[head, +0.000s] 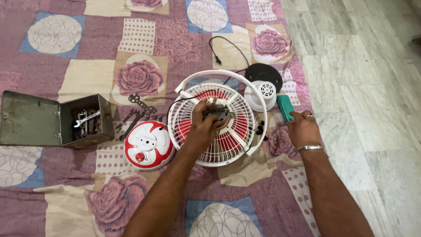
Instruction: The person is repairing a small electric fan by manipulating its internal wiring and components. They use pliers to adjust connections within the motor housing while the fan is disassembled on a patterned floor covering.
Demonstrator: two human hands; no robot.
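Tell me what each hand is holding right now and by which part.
The left hand grips the motor at the hub of the white fan grille. The right hand touches the end of a teal case; whether it grips cannot be told.

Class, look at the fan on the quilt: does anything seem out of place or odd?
Yes. The fan lies face down, taken apart: its red-and-white cover sits loose beside it. The left hand rests on the bared motor. Spanners lie outside the open toolbox.

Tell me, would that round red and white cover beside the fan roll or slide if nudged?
The red and white cover looks like thin moulded plastic, so probably light and stiff. It seems to lie dome-up on the soft patchwork blanket, so it would likely drag rather than roll.
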